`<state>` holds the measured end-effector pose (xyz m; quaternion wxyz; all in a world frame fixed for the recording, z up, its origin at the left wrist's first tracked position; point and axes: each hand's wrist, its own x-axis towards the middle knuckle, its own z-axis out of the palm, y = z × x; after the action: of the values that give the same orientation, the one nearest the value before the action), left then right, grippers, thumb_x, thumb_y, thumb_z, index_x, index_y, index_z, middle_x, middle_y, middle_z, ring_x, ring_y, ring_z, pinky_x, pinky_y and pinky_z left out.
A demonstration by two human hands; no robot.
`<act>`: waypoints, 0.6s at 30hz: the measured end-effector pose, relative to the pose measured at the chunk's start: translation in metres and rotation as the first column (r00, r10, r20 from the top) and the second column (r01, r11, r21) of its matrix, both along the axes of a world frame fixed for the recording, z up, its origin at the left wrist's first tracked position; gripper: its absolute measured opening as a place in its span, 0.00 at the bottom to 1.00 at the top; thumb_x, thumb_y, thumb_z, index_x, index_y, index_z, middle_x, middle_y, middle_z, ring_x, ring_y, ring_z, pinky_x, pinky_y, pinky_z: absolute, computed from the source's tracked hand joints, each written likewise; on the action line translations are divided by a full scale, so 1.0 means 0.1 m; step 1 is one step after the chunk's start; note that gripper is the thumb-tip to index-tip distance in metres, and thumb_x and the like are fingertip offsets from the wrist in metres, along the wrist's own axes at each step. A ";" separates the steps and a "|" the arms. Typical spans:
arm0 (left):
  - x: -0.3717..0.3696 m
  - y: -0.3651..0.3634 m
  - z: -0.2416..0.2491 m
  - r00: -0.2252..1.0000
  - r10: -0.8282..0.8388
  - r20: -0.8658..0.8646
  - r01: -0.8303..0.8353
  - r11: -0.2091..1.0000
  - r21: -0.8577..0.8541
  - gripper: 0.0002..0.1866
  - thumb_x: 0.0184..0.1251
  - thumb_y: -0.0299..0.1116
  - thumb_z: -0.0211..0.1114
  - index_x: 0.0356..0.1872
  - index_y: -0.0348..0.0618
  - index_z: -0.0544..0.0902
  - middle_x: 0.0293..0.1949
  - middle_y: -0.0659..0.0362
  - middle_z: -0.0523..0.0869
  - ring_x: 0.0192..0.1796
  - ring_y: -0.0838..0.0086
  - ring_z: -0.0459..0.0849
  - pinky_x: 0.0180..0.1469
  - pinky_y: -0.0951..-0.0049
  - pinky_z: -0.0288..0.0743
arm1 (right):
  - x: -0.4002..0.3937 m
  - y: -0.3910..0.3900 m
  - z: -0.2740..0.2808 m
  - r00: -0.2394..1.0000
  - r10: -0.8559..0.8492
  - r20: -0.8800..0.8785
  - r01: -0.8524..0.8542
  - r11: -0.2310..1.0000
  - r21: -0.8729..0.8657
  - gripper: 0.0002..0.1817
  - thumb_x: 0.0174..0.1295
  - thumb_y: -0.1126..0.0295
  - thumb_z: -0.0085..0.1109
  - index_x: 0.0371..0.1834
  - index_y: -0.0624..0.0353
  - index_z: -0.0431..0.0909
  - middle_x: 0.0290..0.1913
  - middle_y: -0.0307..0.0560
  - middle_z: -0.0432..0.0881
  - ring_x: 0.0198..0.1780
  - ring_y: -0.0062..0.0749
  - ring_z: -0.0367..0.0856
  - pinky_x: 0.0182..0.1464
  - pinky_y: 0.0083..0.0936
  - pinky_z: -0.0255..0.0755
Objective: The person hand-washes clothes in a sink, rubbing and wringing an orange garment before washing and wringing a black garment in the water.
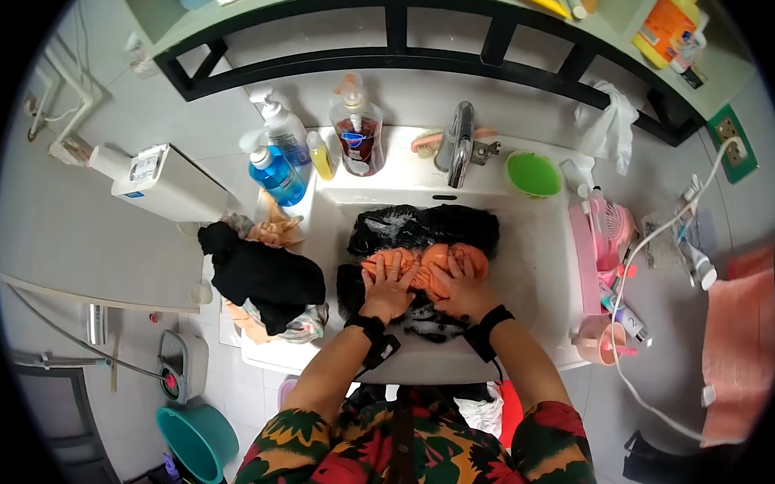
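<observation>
Both my hands are down in a white sink (536, 273), pressing on an orange cloth (429, 262) that lies on top of wet black garments (426, 226). My left hand (387, 291) lies flat with spread fingers on the left part of the orange cloth. My right hand (461, 287) grips the right part of it, fingers curled over a fold. Black bands wrap both wrists. The faucet (457, 142) stands behind the basin.
A heap of black and peach clothes (262, 276) sits on the sink's left edge. Soap and detergent bottles (357, 130) line the back left, a green cup (532, 174) the back right. Pink items (605, 232) lie on the right. A teal bucket (197, 440) stands on the floor.
</observation>
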<state>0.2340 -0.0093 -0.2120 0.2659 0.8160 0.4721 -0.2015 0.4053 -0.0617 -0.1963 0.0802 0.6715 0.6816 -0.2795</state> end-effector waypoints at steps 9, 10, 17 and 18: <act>0.25 0.51 -0.62 0.996 0.076 0.047 -0.064 0.971 -0.229 0.20 0.61 0.40 0.49 0.55 0.57 0.73 0.63 0.55 0.65 0.66 0.60 0.60 0.66 0.58 0.48 | 0.30 0.34 -1.12 0.983 -0.046 -0.180 0.063 0.994 0.093 0.27 0.57 0.60 0.48 0.63 0.44 0.60 0.64 0.55 0.60 0.66 0.54 0.53 0.63 0.41 0.55; 0.25 0.52 -0.65 0.996 0.074 0.041 -0.063 0.972 -0.227 0.20 0.61 0.40 0.49 0.55 0.57 0.73 0.63 0.55 0.65 0.66 0.60 0.60 0.66 0.58 0.48 | 0.30 0.37 -1.14 0.968 -0.096 -0.231 0.113 0.992 0.061 0.27 0.57 0.62 0.47 0.63 0.45 0.61 0.63 0.55 0.61 0.66 0.53 0.54 0.63 0.41 0.55; 0.00 0.45 -0.79 0.805 0.305 0.508 -0.270 0.952 -0.144 0.19 0.55 0.42 0.57 0.47 0.45 0.78 0.48 0.52 0.79 0.52 0.58 0.75 0.54 0.64 0.65 | 0.52 0.34 -0.47 0.813 -0.087 -0.575 0.118 0.993 0.016 0.39 0.40 0.70 0.64 0.62 0.46 0.61 0.60 0.51 0.66 0.63 0.45 0.60 0.63 0.31 0.56; -0.05 0.44 -0.84 0.668 0.513 0.540 -0.367 0.857 -0.361 0.19 0.54 0.41 0.58 0.46 0.43 0.78 0.44 0.52 0.82 0.48 0.60 0.78 0.52 0.65 0.68 | 0.57 0.30 -0.44 0.812 -0.089 -0.578 0.122 0.992 0.018 0.39 0.40 0.70 0.64 0.62 0.46 0.61 0.60 0.51 0.66 0.63 0.45 0.60 0.63 0.31 0.56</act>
<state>0.2292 0.0350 -0.2956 0.5355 0.6613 0.5162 0.0966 0.4619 -0.0318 -0.2405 -0.1633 0.5944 0.6430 -0.4545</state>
